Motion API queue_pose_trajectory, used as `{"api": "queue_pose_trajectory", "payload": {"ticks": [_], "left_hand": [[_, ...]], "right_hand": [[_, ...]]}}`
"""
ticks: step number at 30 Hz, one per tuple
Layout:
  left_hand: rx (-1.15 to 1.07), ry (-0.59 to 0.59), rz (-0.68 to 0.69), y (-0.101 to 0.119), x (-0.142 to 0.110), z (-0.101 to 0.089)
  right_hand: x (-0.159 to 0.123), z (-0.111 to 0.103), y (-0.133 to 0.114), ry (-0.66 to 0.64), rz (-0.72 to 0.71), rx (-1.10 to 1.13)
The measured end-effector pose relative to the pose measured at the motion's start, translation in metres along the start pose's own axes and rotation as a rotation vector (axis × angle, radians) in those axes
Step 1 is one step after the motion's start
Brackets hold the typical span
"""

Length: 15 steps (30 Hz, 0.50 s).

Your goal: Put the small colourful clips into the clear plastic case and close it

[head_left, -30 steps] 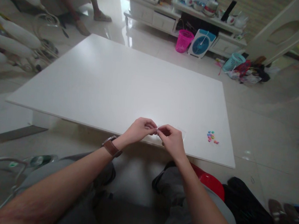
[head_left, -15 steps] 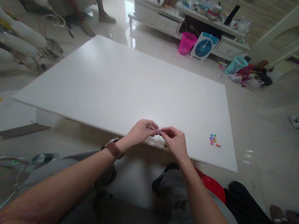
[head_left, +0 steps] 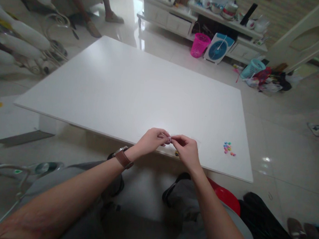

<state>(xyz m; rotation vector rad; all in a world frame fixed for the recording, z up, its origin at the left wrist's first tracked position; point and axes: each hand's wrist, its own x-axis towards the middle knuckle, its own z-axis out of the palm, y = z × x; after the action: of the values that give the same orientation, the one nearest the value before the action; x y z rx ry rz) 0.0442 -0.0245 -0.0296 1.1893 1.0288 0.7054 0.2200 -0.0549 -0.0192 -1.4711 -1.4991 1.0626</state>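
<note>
Over the front edge of a white table (head_left: 140, 85), my left hand (head_left: 155, 138) and my right hand (head_left: 186, 148) meet fingertip to fingertip. Pinched between them is a small, pale pinkish item (head_left: 169, 139), too small to name, with what looks like a thin loop of string at its top. Both hands are closed on it. A small dark-and-yellow object (head_left: 176, 153) lies by the table edge, partly behind my right hand. Further right on the tabletop sits a loose group of several small colourful pieces (head_left: 227, 147). Something clear and flat, perhaps plastic, lies under my hands.
Beyond the table stand a pink basket (head_left: 200, 45), a blue-and-white fan (head_left: 219, 48) and a low white cabinet (head_left: 167, 21). A person's legs (head_left: 106, 1) show at the far left, another person's shoe (head_left: 315, 129) at the right. A red stool (head_left: 227, 200) is beside my right leg.
My hands stay nearly in place, with the fingers shifting slightly around the small item. The thin loop above it shows more plainly now. The shoe at the right has moved slightly.
</note>
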Motion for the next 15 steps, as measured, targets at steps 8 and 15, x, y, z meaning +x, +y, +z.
{"api": "queue_pose_trajectory", "payload": {"ticks": [8, 15], "left_hand": [[0.031, -0.004, 0.020, -0.0015, 0.0020, 0.0031], [0.083, 0.026, 0.014, -0.0009, 0.0021, 0.0019]], "right_hand": [[-0.0006, -0.0012, -0.0045, 0.003, 0.003, -0.022], [-0.0029, -0.0016, -0.0051, -0.002, 0.014, -0.010]]}}
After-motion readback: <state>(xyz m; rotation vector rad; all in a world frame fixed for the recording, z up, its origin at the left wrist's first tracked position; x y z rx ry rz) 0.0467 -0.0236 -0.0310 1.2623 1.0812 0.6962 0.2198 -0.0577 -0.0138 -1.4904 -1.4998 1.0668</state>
